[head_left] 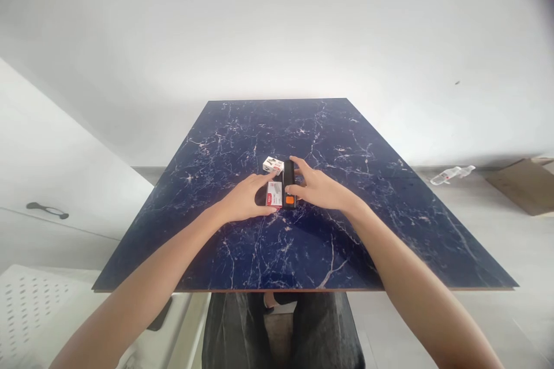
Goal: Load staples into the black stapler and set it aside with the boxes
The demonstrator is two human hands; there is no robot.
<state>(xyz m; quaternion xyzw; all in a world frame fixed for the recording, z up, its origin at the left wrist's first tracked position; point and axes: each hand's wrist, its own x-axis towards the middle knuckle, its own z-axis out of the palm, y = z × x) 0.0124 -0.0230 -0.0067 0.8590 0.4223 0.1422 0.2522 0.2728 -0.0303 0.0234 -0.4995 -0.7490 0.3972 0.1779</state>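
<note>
My left hand (250, 198) has its thumb and index finger around a small red-and-white box (274, 194), which lies on the dark blue marble-patterned table (242, 259). Right beside that box is a slim black object (288, 174) with an orange patch near its front end; its exact kind is unclear. The fingers of my right hand (314, 186) are closed about this black object from the right, the thumb over its top. Just beyond my left fingertips sits a small white box (272, 165) with dark print, close against the black object's far end.
A white wall (277, 29) rises behind the table. On the floor to the right are a clear plastic bottle (452, 175) and a cardboard box (526, 184). White drawers with a dark handle (47, 210) stand at left, above a white perforated surface (32, 311).
</note>
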